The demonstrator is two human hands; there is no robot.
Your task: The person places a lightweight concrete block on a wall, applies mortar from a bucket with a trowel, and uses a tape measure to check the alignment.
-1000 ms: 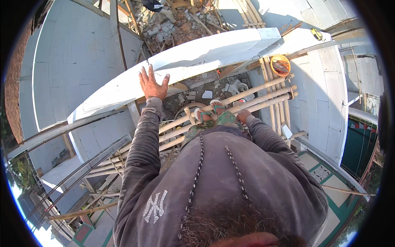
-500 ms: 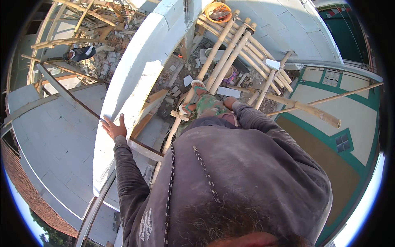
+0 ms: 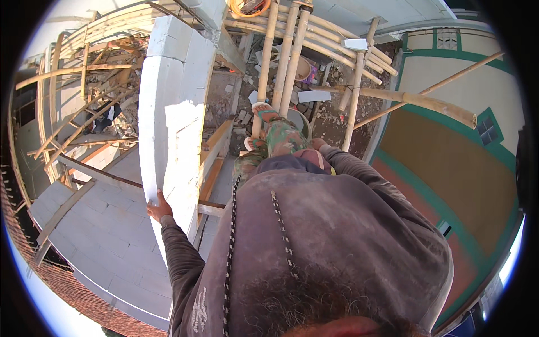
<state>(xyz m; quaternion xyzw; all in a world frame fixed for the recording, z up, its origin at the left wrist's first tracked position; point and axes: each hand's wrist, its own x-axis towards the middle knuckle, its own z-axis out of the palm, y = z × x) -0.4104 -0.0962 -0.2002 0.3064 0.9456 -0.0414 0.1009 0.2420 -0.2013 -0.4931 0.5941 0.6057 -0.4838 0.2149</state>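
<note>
On top of the white block wall (image 3: 174, 123), my left hand (image 3: 160, 210) rests near the outer edge. Its thumb points away from the other fingers, which lie at that edge and are partly hidden. My right hand (image 3: 320, 144) is low beside my thigh, next to the camouflage trousers (image 3: 285, 139); its fingers are hidden. My sandalled feet (image 3: 264, 112) stand on bamboo poles (image 3: 279, 73) of a scaffold.
A thick bamboo pole (image 3: 432, 105) juts out to the right, towards a green-framed wall (image 3: 449, 73). An orange basin (image 3: 249, 8) sits at the far end of the poles. Rubble and a bucket (image 3: 300, 121) lie below. A wooden beam (image 3: 101, 172) meets the wall's left side.
My view has shifted, and the wall now stands more upright in it. My left hand has moved from lying spread to resting with its fingers at the outer edge. My right hand remains by my thigh.
</note>
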